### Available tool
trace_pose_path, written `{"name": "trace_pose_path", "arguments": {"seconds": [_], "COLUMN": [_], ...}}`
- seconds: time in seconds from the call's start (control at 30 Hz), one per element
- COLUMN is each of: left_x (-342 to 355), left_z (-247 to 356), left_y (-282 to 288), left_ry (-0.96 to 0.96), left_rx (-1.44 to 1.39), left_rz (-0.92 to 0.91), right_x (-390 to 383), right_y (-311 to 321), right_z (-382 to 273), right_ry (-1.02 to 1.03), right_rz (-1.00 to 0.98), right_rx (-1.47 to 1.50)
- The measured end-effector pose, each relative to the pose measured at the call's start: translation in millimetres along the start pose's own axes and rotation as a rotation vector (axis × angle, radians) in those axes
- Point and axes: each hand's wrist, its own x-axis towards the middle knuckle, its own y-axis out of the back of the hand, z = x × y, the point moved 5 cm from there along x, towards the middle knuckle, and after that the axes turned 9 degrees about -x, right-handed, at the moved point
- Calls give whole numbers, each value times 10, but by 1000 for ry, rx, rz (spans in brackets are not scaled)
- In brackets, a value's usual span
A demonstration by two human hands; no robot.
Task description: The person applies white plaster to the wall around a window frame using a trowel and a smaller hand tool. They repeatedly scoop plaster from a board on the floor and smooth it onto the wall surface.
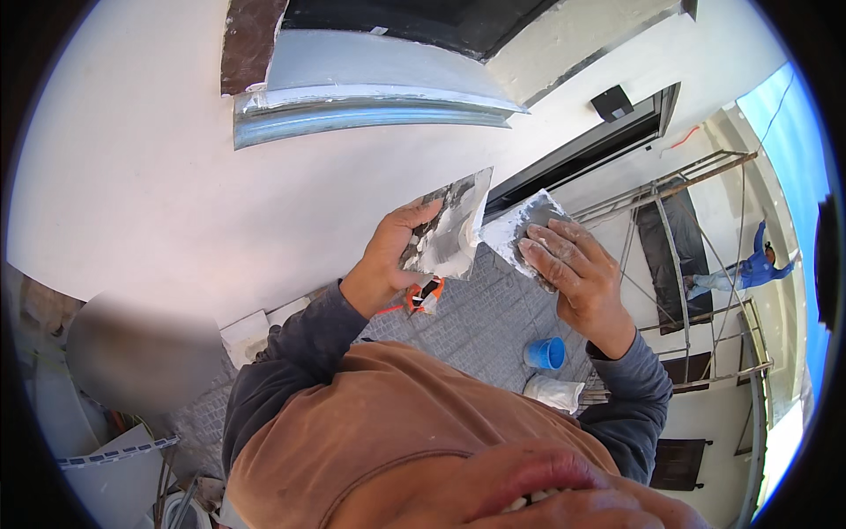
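Note:
My left hand (383,260) grips a flat plastering blade (463,225), thumb on its upper face. White putty is smeared over that blade, thickest toward its right edge. Fingers of my right hand (586,282) press flat along a second, squarish putty blade (515,231), its edge coated white. The two blades tilt toward each other, their edges close together or touching; I cannot tell which. Both are held in front of my chest, out from the white wall (176,185). White residue also marks my right fingers.
A window ledge with a shiny metallic trim (379,119) juts out ahead. Below on the paving stand a blue bucket (545,353), a white sack (555,392) and an orange-and-black object (426,295). Scaffolding (656,189) rises at right, with a person in blue (756,267) on it.

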Motion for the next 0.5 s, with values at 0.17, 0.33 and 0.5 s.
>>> {"name": "trace_pose_path", "arguments": {"seconds": [0.17, 0.33, 0.5], "left_x": [-15, -24, -53], "left_z": [301, 321, 295], "left_y": [-224, -488, -618], "left_ry": [-331, -439, -487], "left_rx": [379, 621, 647], "left_rz": [-62, -149, -159], "right_x": [47, 339, 584], "right_y": [385, 486, 400], "right_z": [337, 329, 142], "right_ry": [-10, 62, 224], "right_rz": [-5, -48, -182], "right_rx": [-126, -78, -72]}}
